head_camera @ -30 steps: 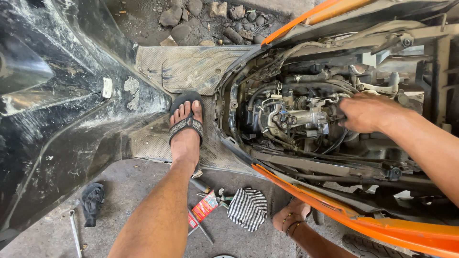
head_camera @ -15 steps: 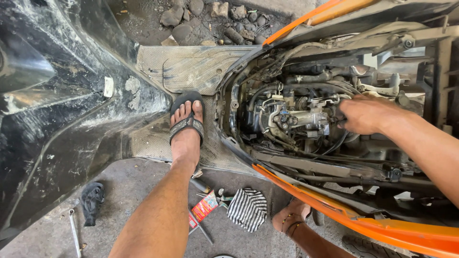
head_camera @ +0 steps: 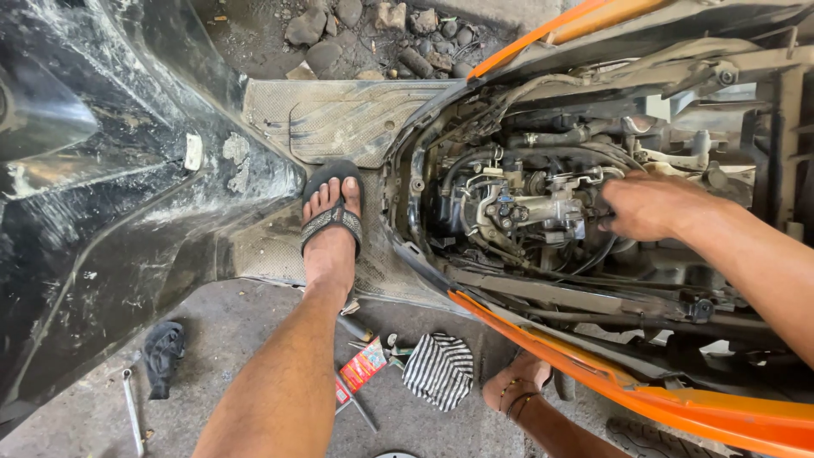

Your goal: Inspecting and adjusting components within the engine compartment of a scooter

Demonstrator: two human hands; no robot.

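Grey metal of the carburettor (head_camera: 530, 208) is seen in the middle of the open engine bay of an orange-trimmed scooter (head_camera: 644, 399), just left of the right hand (head_camera: 649, 205). That hand is curled narrow at the carburettor's right side; whether anything is gripped cannot be told, the fingertips being hidden. No left hand is seen. A sandalled foot (head_camera: 332, 222) is planted on the floorboard (head_camera: 339, 114). On the concrete floor lie a spanner (head_camera: 131, 407) and a striped cloth (head_camera: 439, 370).
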